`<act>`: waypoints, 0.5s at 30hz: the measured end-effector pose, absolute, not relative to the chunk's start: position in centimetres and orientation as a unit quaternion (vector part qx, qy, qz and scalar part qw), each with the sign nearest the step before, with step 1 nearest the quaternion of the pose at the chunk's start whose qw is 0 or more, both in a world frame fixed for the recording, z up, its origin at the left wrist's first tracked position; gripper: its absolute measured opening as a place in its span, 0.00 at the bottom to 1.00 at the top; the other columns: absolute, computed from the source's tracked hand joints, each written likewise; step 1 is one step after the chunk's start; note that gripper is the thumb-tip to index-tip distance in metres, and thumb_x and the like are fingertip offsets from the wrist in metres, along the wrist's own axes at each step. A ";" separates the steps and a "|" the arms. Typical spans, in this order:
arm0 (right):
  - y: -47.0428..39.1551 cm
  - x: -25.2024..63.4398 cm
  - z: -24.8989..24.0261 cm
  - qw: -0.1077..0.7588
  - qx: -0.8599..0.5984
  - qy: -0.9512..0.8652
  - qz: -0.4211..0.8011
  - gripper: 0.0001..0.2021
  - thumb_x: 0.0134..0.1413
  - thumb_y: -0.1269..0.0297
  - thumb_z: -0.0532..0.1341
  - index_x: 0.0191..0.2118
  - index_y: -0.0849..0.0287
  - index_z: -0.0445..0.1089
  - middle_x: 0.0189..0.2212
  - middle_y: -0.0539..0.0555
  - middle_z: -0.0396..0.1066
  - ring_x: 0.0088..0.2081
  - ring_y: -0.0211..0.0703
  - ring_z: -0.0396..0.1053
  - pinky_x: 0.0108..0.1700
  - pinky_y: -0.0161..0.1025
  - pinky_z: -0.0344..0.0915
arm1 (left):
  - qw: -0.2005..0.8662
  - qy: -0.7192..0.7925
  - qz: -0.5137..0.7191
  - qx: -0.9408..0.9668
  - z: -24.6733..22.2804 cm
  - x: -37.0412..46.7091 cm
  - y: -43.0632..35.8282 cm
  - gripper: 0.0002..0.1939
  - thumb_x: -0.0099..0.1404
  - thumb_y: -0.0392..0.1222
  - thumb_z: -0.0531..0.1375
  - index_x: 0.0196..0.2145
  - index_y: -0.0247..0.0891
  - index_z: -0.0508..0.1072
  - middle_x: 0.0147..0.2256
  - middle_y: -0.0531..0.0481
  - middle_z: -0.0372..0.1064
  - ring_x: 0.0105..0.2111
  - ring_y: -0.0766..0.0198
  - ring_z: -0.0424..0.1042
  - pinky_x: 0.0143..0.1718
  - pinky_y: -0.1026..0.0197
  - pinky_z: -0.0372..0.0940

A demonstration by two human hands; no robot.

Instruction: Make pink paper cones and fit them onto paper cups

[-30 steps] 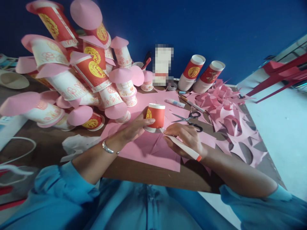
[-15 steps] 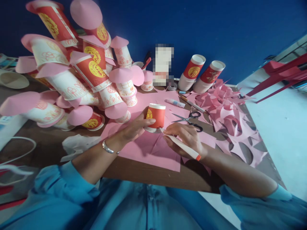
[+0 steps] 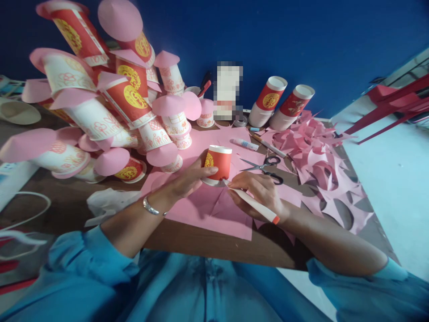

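Note:
My left hand [image 3: 192, 176] is closed round a red paper cup [image 3: 221, 163] with a yellow emblem, its thumb across the front. The cup is raised over pink paper [image 3: 197, 210], white rim upward. In my right hand [image 3: 259, 190] is a white marker [image 3: 256, 205] with a red end, slanting down to the right. Its tip meets the cup near the lower edge, where a small dark red mark shows. Just beyond my right hand lie scissors [image 3: 263, 167] with black handles, blades partly apart.
Several paper cups with pink cone tops [image 3: 127, 98] are piled at the left. Two stacks of cups [image 3: 268, 100] stand by the blue wall. Pink paper scraps [image 3: 318, 152] cover the right side. A glue stick [image 3: 246, 144], a pen [image 3: 271, 146] and a white plastic bag [image 3: 112, 203] also lie there.
Almost nothing differs. The cup has shifted very slightly to the right, and the marker's red end has moved a touch left and up.

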State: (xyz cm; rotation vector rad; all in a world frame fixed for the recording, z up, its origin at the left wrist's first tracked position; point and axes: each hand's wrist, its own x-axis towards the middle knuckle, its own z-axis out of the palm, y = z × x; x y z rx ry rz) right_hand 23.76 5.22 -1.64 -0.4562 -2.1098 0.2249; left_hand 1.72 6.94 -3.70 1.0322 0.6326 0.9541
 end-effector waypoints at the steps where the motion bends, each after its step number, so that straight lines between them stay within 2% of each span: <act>1: 5.2 23.7 -1.6 0.467 -0.185 -0.860 0.092 0.09 0.64 0.74 0.65 0.46 0.56 0.69 0.32 0.52 0.80 0.32 0.42 0.81 0.33 0.36 0.78 | 0.717 0.286 0.432 0.467 -3.7 1.7 6.9 0.21 0.65 0.48 0.69 0.51 0.41 0.69 0.42 0.48 0.73 0.40 0.61 0.73 0.41 0.59 0.67; 15: 5.2 23.8 -1.7 0.465 -0.191 -0.859 0.098 0.09 0.64 0.75 0.65 0.47 0.56 0.69 0.33 0.53 0.80 0.32 0.42 0.81 0.34 0.37 0.78 | 0.719 0.291 0.429 0.463 -3.6 1.7 7.0 0.22 0.65 0.48 0.70 0.51 0.41 0.69 0.43 0.49 0.73 0.40 0.61 0.73 0.43 0.59 0.68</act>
